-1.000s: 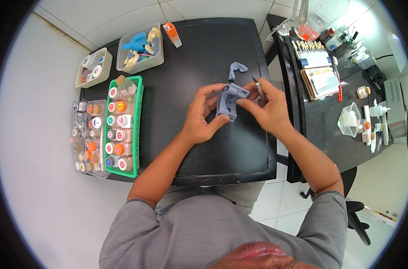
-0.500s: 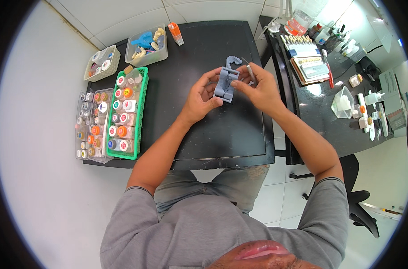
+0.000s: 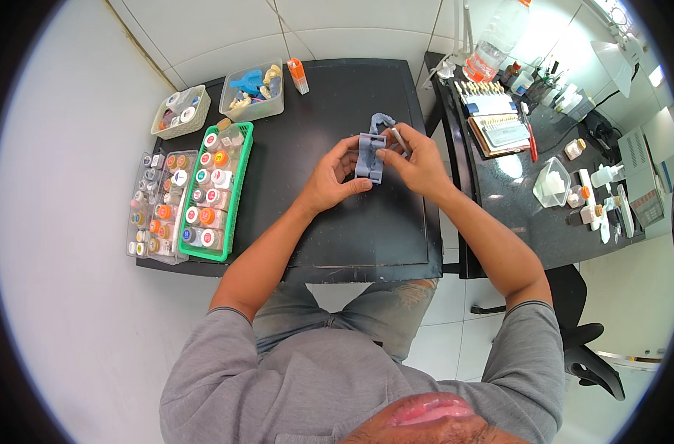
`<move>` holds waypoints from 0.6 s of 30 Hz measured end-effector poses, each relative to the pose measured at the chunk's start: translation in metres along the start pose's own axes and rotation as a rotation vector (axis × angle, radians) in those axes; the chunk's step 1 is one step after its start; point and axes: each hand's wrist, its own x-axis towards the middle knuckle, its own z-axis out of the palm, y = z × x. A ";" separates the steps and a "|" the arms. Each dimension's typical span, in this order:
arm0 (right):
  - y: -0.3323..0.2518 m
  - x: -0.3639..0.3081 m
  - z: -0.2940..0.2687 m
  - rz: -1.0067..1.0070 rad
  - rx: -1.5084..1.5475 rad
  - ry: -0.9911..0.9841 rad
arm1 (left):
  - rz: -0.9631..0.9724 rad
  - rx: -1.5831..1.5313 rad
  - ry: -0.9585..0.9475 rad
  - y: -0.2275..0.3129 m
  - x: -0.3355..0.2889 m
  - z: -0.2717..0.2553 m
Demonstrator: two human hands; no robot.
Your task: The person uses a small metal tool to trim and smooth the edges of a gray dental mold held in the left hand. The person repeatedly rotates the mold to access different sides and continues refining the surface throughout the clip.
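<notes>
My left hand (image 3: 329,177) is closed around the side of a grey-blue dental model frame (image 3: 369,164), a blocky piece with bars across both ends, held above the black table. My right hand (image 3: 418,166) grips a slim metallic hand tool (image 3: 400,138) between its fingers, while its thumb presses on the model's right side. What the tool's tip touches cannot be made out. Just beyond the frame a curved grey-blue dental arch (image 3: 382,119) shows; whether it is joined to the frame is unclear.
On the left, a green basket (image 3: 238,177) of small capped jars stands beside clear trays (image 3: 175,214) of more jars. Behind are a white basket (image 3: 163,132), a plastic box (image 3: 257,112) of dental models and an orange-white box (image 3: 298,76). A side table (image 3: 500,214) carries shade guides (image 3: 492,118).
My view has shifted slightly, so the table sits lower in it. Both hands still hold the model, and the tool in my right hand has moved in closer to the dental arch.
</notes>
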 end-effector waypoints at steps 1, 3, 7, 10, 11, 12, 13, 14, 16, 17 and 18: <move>0.001 0.000 0.000 -0.005 -0.008 0.001 | 0.005 0.003 -0.005 0.000 0.000 0.000; 0.005 0.001 -0.001 -0.009 -0.023 0.002 | 0.008 0.006 -0.009 -0.002 0.001 -0.001; 0.005 0.001 0.000 -0.018 -0.013 0.014 | -0.001 -0.002 -0.008 -0.003 0.001 -0.003; 0.005 0.000 0.000 0.034 0.064 0.008 | -0.011 -0.021 0.026 -0.001 0.001 -0.001; 0.003 0.000 0.002 0.062 0.127 0.011 | -0.010 -0.032 0.046 -0.002 0.001 0.000; 0.001 0.000 0.002 0.089 0.191 0.014 | 0.010 -0.006 0.059 -0.003 0.002 -0.002; -0.003 0.001 0.000 0.194 0.238 -0.010 | 0.031 0.021 0.072 -0.003 0.003 -0.004; -0.008 0.001 -0.002 0.304 0.286 -0.037 | 0.047 0.045 0.091 -0.005 0.002 -0.005; -0.013 0.001 -0.005 0.476 0.355 -0.083 | 0.061 0.066 0.103 -0.007 0.002 -0.004; -0.015 0.002 -0.007 0.536 0.378 -0.098 | 0.067 0.078 0.106 -0.006 0.002 -0.004; -0.016 0.002 -0.008 0.596 0.401 -0.112 | 0.067 0.086 0.092 -0.005 0.003 -0.002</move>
